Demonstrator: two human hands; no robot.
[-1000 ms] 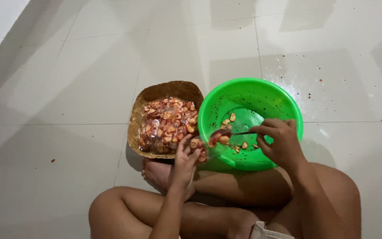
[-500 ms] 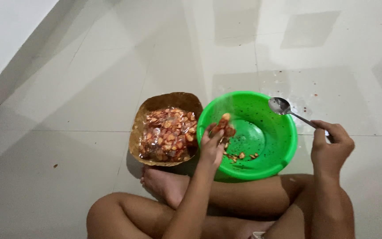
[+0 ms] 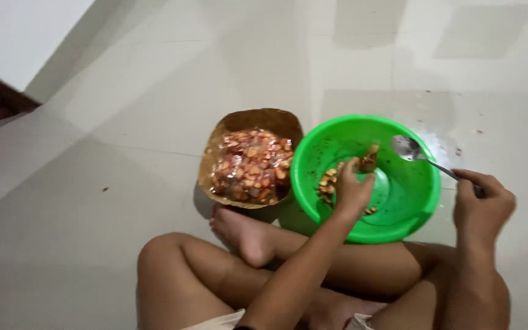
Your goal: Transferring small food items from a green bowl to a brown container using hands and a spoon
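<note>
Holding one spoon [image 3: 412, 151] — two bowls: green bowl [image 3: 423, 201], brown bowl [image 3: 258, 119].

We see a bright green basin [image 3: 420, 211] and a brown woven tray [image 3: 261, 117] heaped with reddish-orange pieces [image 3: 250, 165]. The spoon [image 3: 410, 150] is silver, the floor [image 3: 93, 183] pale cream tile.

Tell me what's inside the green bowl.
Inside the green bowl lie a few brown food pieces. The left hand holds another piece over it and hides some of the bottom.

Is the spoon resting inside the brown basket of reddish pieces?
No. The right hand holds the spoon over the green bowl, away from the brown basket.
</note>
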